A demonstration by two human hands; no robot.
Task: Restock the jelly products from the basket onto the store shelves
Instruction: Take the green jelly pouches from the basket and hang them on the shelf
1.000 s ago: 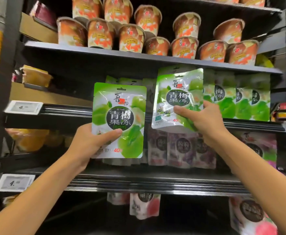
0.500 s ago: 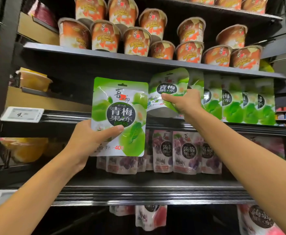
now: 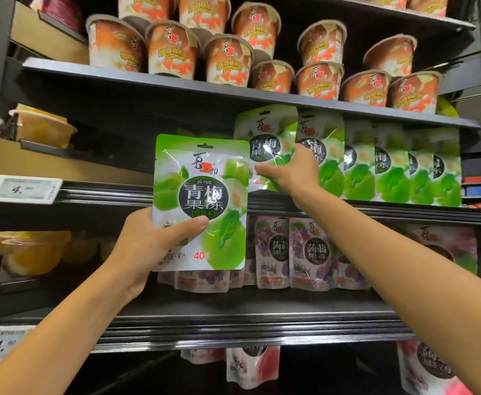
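My left hand (image 3: 150,240) grips a green jelly pouch (image 3: 202,201) upright by its lower left corner, in front of the shelves. My right hand (image 3: 290,173) reaches deeper and holds a second green jelly pouch (image 3: 265,135) at the left end of a row of matching green pouches (image 3: 390,166) standing on the middle shelf (image 3: 376,213). That pouch stands upright against the row, its bottom at shelf level. The basket is out of view.
Orange jelly cups (image 3: 227,61) are stacked on the top shelf. Purple pouches (image 3: 313,252) stand on the shelf below, pink ones (image 3: 253,366) lower still. Yellow fruit cups (image 3: 42,126) sit at the left. Price tags (image 3: 19,189) hang on the shelf rails.
My right hand has pushed its green pouch up and back onto the middle shelf, against the row. My left hand has risen slightly with its pouch.
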